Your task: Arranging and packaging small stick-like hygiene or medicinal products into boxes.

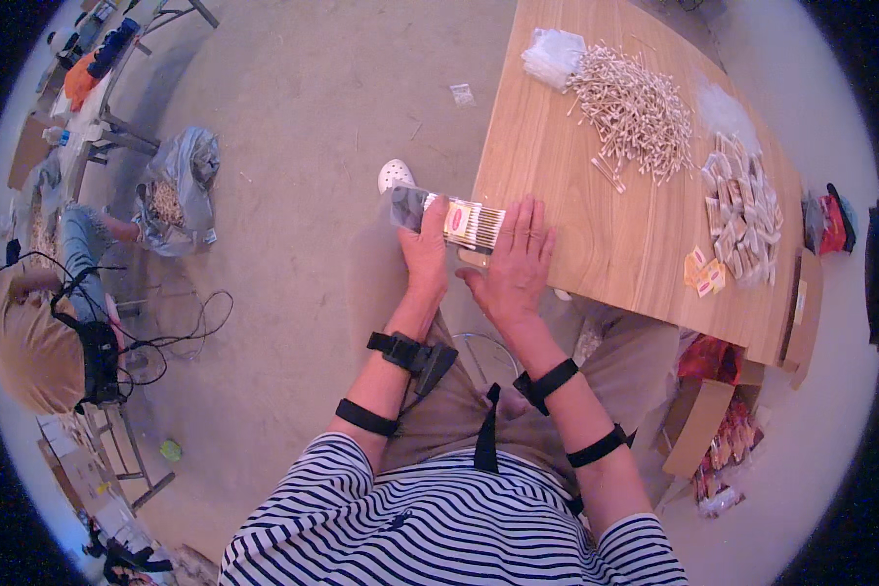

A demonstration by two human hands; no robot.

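Observation:
Both hands hold a clear plastic packet of cotton swabs (462,221) with a small red-and-yellow label, just off the near corner of a wooden table (596,244). My left hand (426,252) grips the packet's left part from below. My right hand (514,262) lies flat with fingers spread against its right part, at the table's edge. A big loose heap of cotton swabs (635,112) lies on the far part of the table. Several filled small packets (744,210) are piled at the table's right side, with little yellow labels (703,271) next to them.
A bundle of empty clear bags (553,55) sits at the far end of the table. Cardboard boxes with packets (713,430) stand on the floor at the right. Another person (39,332) sits at the left near a grey plastic bag (178,190) and cables.

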